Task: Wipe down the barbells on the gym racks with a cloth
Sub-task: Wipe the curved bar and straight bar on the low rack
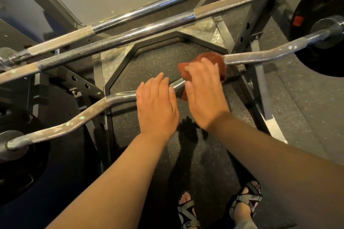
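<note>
Left hand (156, 106) flat, palm down; right hand (204, 96) beside it, curled over cloth (220, 60)

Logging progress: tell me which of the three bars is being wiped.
The curved bar nearest the person: the right hand holds the red cloth on it; both straight bars are untouched.

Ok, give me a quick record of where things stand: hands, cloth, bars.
bar being wiped: curl bar, nearest the person
left hand: rests on the curl bar, fingers fairly straight
right hand: grips the cloth round the curl bar
cloth: reddish-brown, near the bar's middle
other bars: straight barbells, two, farther back, neither hand on them
weight plate: black, at the curl bar's right end
</note>
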{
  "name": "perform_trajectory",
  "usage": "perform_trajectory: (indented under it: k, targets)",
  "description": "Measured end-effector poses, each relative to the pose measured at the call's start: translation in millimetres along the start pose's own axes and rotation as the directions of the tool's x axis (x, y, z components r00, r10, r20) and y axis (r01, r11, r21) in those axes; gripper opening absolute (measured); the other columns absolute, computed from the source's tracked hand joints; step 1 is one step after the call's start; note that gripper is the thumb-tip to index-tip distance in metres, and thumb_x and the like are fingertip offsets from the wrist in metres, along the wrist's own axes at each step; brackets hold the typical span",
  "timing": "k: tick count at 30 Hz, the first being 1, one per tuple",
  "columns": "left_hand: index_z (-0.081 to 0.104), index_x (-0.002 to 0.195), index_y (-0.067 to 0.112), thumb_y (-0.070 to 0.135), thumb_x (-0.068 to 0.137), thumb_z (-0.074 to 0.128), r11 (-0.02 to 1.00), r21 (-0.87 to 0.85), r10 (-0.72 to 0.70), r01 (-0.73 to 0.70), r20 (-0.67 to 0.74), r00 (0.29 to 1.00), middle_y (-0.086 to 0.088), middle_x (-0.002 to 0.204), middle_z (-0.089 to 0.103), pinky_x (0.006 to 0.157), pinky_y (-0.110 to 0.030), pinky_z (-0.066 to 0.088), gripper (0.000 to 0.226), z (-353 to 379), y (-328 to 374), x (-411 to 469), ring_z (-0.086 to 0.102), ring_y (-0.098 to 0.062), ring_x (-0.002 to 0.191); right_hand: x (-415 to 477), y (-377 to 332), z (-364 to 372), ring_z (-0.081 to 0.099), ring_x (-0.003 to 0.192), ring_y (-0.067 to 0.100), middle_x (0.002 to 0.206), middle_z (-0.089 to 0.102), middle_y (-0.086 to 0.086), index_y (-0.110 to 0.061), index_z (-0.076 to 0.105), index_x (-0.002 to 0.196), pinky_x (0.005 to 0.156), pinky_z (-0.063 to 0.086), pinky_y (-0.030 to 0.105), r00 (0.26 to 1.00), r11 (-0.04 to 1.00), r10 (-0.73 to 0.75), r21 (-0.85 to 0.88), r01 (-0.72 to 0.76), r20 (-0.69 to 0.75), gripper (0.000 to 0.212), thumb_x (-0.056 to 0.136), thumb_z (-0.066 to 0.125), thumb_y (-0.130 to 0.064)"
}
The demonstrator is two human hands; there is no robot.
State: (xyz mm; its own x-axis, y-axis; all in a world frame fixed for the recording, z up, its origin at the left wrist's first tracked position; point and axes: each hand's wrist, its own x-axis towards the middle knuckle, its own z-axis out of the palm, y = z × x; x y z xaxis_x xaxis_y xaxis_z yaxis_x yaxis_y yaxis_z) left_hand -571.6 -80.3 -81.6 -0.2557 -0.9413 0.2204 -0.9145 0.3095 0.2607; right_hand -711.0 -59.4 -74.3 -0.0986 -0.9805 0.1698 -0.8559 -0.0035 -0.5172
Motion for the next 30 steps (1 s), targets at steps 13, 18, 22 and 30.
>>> perform_trajectory:
  k: [13, 18, 22, 30]
  targets:
    - [0.057, 0.135, 0.013, 0.031, 0.108, 0.028, 1.000, -0.002, 0.017, -0.017, 0.003, 1.000, -0.004, 0.143, 0.054, 0.123, -0.046, 0.021, 0.043, -2, 1, -1, 0.046, -0.023, 0.134, 31, 20, -17, 0.046, 0.127, 0.021, 0.124, 0.055, 0.000, -0.018, 0.054, 0.124, 0.126, 0.014, 0.046, 0.989, 0.982, 0.116, -0.135, -0.128, -0.093, 0.036, 0.109, 0.029, -0.038]
    - [0.057, 0.134, 0.013, 0.029, 0.108, 0.031, 1.000, 0.003, 0.022, -0.022, 0.004, 1.000, -0.005, 0.142, 0.055, 0.122, -0.048, 0.024, 0.040, -1, -1, -1, 0.047, -0.024, 0.134, 25, 18, -18, 0.047, 0.120, 0.020, 0.121, 0.053, -0.002, -0.021, 0.051, 0.129, 0.122, 0.020, 0.042, 0.959, 0.944, -0.240, -0.196, 0.267, 0.151, 0.033, 0.108, 0.033, -0.039]
    - [0.057, 0.135, 0.012, 0.030, 0.108, 0.031, 1.000, -0.013, 0.028, -0.028, 0.005, 1.000, -0.005, 0.142, 0.055, 0.122, -0.048, 0.023, 0.041, -3, -1, -1, 0.047, -0.023, 0.134, 37, 47, -36, 0.051, 0.111, 0.018, 0.113, 0.057, -0.005, -0.023, 0.055, 0.122, 0.117, 0.028, 0.041, 0.983, 0.951, -0.166, -0.251, 0.181, 0.080, 0.034, 0.108, 0.034, -0.045]
    - [0.058, 0.135, 0.013, 0.030, 0.108, 0.029, 1.000, 0.017, 0.020, -0.019, -0.003, 1.000, -0.004, 0.142, 0.056, 0.121, -0.046, 0.023, 0.043, 0, -1, 0, 0.047, -0.023, 0.135, 11, -5, 2, 0.047, 0.126, 0.028, 0.123, 0.054, 0.005, -0.015, 0.052, 0.127, 0.125, 0.014, 0.050, 0.989, 0.958, -0.138, -0.247, 0.148, 0.057, 0.035, 0.107, 0.028, -0.030]
